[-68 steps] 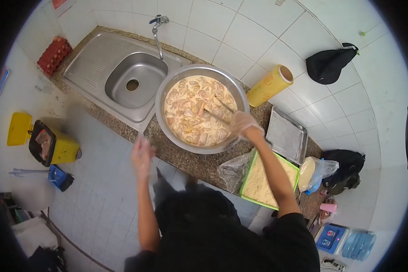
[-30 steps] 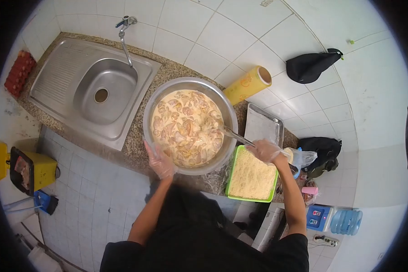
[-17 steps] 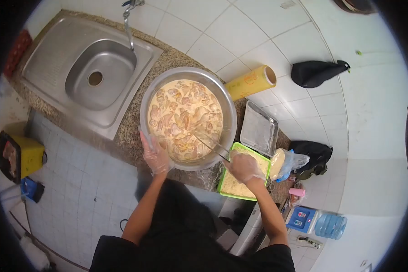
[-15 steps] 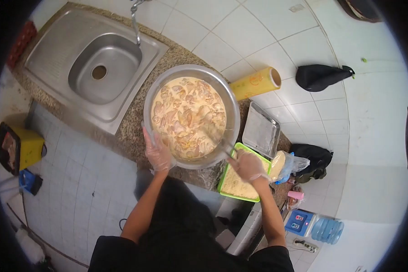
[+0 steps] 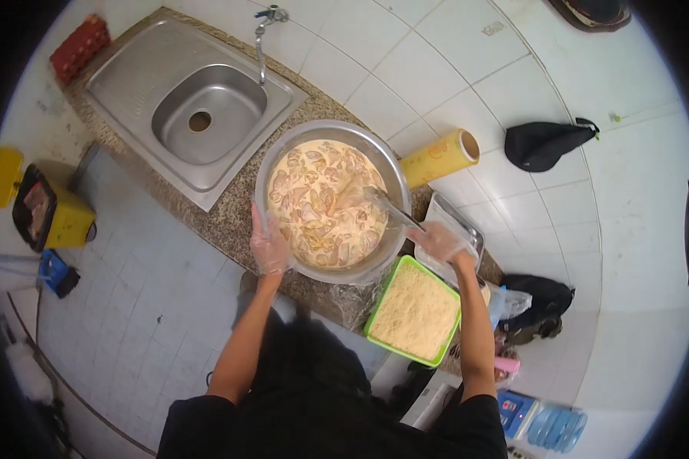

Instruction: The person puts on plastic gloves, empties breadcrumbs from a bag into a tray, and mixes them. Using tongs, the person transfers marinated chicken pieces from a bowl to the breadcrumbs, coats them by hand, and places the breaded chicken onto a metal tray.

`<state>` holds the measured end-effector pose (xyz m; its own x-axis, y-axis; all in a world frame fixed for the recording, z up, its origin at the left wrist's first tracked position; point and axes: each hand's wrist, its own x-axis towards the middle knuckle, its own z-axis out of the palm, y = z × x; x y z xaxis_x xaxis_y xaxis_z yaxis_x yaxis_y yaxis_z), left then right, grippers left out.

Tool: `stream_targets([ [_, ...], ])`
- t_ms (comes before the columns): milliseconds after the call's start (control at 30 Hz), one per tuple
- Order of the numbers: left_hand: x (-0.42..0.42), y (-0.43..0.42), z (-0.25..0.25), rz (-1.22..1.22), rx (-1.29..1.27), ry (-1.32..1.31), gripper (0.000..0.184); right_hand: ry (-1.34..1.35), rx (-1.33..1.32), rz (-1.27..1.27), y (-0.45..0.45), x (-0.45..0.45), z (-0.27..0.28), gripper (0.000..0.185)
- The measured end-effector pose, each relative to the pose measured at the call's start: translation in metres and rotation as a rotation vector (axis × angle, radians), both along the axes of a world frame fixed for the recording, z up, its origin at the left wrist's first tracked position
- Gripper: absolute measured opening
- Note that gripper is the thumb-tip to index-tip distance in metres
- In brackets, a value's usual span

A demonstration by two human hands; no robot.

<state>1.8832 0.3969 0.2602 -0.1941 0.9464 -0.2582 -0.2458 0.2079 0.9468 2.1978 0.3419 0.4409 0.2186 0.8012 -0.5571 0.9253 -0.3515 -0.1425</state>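
A large metal bowl (image 5: 264, 164) stands on the counter, filled with raw chicken pieces (image 5: 306, 214) in a creamy, pale orange liquid. My left hand (image 5: 269, 246), in a clear plastic glove, grips the bowl's near left rim. In my right hand (image 5: 442, 242), gloved the same way, is the handle of a long metal spoon (image 5: 396, 208). The spoon's head dips into the mixture right of the middle, partly hidden by liquid and blur. Below my right wrist lies a green tray (image 5: 371, 325) of pale, crumbly coating.
A steel sink (image 5: 207, 115) with a tap (image 5: 262, 53) is left of the bowl. Right of it are a yellow cling film roll (image 5: 440, 159) and a metal tray (image 5: 471, 222). A yellow bin (image 5: 69, 222) stands on the floor at left.
My right hand has moved up and right, off the green tray's far edge, and the spoon has swung up through the mixture. My left hand stays at the rim. The view has shifted.
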Motion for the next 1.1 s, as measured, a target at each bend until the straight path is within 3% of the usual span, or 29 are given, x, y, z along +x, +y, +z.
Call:
stream_targets([
  [133,0.014,-0.018,-0.009,0.080,-0.015,0.069,0.058,-0.110,0.205,0.082,-0.008,-0.014,0.011,0.056],
  [200,0.024,-0.032,-0.017,0.145,0.092,0.167,0.057,-0.110,0.350,0.107,-0.011,-0.034,-0.023,0.046],
  [267,0.042,-0.055,-0.012,0.209,0.154,0.213,0.056,-0.208,0.324,0.295,-0.024,-0.027,-0.105,0.050],
  [367,0.055,-0.074,-0.008,0.273,0.206,0.268,0.055,-0.142,0.232,0.426,-0.047,-0.055,-0.109,0.049],
  [467,0.063,-0.083,-0.029,0.324,0.213,0.355,0.055,-0.079,0.265,0.423,-0.064,-0.043,-0.082,0.051],
  [567,0.065,-0.086,-0.013,0.314,0.119,0.308,0.054,0.051,0.222,0.343,-0.064,-0.018,-0.066,0.057],
  [733,0.067,-0.090,-0.006,0.321,0.150,0.237,0.054,0.380,0.223,0.157,-0.090,0.036,-0.093,0.066],
  [800,0.068,-0.092,0.004,0.334,0.148,0.182,0.053,0.502,0.152,0.031,-0.117,0.042,-0.060,0.067],
  [833,0.070,-0.094,0.005,0.333,0.140,0.154,0.053,0.419,0.071,-0.068,-0.129,0.049,-0.051,0.067],
  [933,0.062,-0.085,-0.016,0.349,0.092,0.556,0.051,0.459,0.083,-0.210,-0.183,0.077,-0.013,0.067],
  [1000,0.058,-0.084,-0.008,0.345,0.123,0.673,0.048,0.330,0.109,-0.204,-0.224,0.092,0.018,0.064],
  [1067,0.044,-0.069,-0.035,0.300,0.244,0.560,0.043,0.148,0.118,-0.159,-0.259,0.090,0.049,0.057],
  [1100,0.045,-0.066,-0.035,0.267,0.136,0.581,0.041,0.035,0.123,-0.115,-0.275,0.083,0.065,0.052],
])
